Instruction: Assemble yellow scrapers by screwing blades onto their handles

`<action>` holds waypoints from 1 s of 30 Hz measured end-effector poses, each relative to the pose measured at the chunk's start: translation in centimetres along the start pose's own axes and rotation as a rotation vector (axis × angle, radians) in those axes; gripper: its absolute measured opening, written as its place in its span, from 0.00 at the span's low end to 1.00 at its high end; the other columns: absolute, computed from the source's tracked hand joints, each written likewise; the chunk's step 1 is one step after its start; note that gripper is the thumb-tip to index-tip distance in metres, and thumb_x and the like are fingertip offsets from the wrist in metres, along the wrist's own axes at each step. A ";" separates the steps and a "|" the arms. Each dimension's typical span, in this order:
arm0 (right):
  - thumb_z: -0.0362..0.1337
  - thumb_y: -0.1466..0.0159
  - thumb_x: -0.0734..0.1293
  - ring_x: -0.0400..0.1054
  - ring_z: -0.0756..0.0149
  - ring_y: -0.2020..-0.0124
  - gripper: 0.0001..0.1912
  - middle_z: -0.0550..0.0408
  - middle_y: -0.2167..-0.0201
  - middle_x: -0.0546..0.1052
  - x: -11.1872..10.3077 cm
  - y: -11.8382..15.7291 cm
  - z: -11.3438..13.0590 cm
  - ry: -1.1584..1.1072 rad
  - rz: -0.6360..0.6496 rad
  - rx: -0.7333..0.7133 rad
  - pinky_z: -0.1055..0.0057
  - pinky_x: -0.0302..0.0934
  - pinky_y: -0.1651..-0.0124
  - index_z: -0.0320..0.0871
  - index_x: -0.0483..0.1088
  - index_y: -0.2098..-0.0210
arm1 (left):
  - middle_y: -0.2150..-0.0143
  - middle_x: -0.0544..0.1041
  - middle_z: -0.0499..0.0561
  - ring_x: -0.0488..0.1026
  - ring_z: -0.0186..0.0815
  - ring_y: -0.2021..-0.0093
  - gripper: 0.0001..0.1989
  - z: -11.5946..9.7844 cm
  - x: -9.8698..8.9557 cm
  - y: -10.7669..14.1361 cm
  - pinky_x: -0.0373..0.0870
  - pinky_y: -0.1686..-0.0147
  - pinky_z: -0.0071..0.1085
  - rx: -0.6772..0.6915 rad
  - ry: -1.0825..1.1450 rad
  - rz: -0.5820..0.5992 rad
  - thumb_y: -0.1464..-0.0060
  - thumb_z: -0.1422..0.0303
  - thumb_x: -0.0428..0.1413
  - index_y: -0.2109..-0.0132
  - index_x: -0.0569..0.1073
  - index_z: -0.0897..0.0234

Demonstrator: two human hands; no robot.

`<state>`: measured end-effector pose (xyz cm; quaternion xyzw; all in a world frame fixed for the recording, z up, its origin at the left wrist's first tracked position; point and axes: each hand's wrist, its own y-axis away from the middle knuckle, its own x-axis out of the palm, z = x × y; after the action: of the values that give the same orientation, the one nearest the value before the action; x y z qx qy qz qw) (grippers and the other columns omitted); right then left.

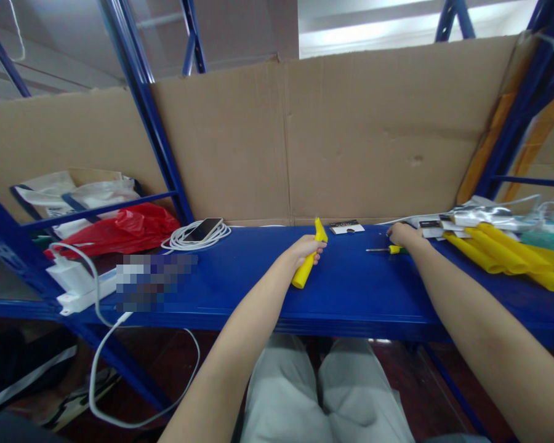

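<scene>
My left hand [308, 247] is closed around a yellow tube-shaped piece [304, 271] with a bent, pointed upper end, held tilted above the blue shelf [258, 283]. On the right, my right hand [401, 235] reaches down to the shelf with its fingers curled. Whatever is in those fingers is too small or hidden to make out. Just below it lies a screwdriver [394, 250] with a yellow and green handle, its shaft pointing left. A small white and black box [346, 227] lies flat between my hands, towards the back.
Several yellow tubes [512, 252] and small white boxes [431, 229] are piled at the right. At the left are a phone [204, 229] on a coiled white cable [178, 239], a red plastic bag [124, 227] and a power strip [90, 289]. Cardboard [373, 141] stands behind.
</scene>
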<state>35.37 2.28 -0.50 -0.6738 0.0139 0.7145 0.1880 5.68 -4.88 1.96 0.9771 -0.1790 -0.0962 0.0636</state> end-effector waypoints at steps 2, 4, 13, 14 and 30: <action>0.31 0.43 0.60 0.66 0.50 0.49 0.16 0.44 0.52 0.74 -0.2 0.2 0.1 0.006 0.046 0.016 0.46 0.55 0.47 0.44 0.75 0.60 | 0.82 0.60 0.39 0.55 0.23 0.87 0.07 0.0 0.0 0.1 0.51 0.86 0.22 0.001 -0.002 -0.003 0.44 0.79 0.49 0.67 0.61 0.64; 0.31 0.43 0.59 0.66 0.51 0.48 0.17 0.45 0.51 0.74 -0.5 0.6 0.3 0.012 0.071 0.027 0.47 0.54 0.45 0.44 0.75 0.59 | 0.83 0.60 0.39 0.55 0.23 0.87 0.07 -0.1 0.0 0.1 0.51 0.86 0.22 -0.002 -0.002 -0.004 0.44 0.79 0.49 0.66 0.61 0.64; 0.33 0.41 0.59 0.67 0.52 0.49 0.14 0.47 0.53 0.75 -1.3 1.6 0.6 0.001 0.069 0.007 0.49 0.54 0.45 0.46 0.75 0.62 | 0.82 0.59 0.39 0.56 0.23 0.87 0.06 -0.2 0.1 0.2 0.51 0.85 0.22 -0.007 0.009 -0.012 0.43 0.79 0.48 0.64 0.62 0.65; 0.33 0.41 0.59 0.67 0.52 0.50 0.13 0.47 0.54 0.75 -1.2 1.6 0.6 0.005 0.065 0.003 0.49 0.54 0.45 0.46 0.75 0.63 | 0.82 0.59 0.39 0.55 0.23 0.87 0.05 -0.2 0.1 0.2 0.51 0.85 0.22 -0.007 0.006 -0.011 0.43 0.79 0.48 0.64 0.62 0.65; 0.34 0.43 0.62 0.69 0.52 0.53 0.12 0.48 0.56 0.76 -1.5 1.7 0.6 -0.060 0.087 0.017 0.53 0.60 0.50 0.47 0.76 0.64 | 0.82 0.59 0.39 0.56 0.23 0.87 0.05 -0.1 0.1 0.2 0.51 0.85 0.21 0.000 0.017 -0.007 0.43 0.79 0.49 0.65 0.62 0.65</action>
<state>34.36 0.51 0.65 -0.6491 0.0436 0.7419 0.1626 5.68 -5.11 2.07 0.9785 -0.1750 -0.0881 0.0647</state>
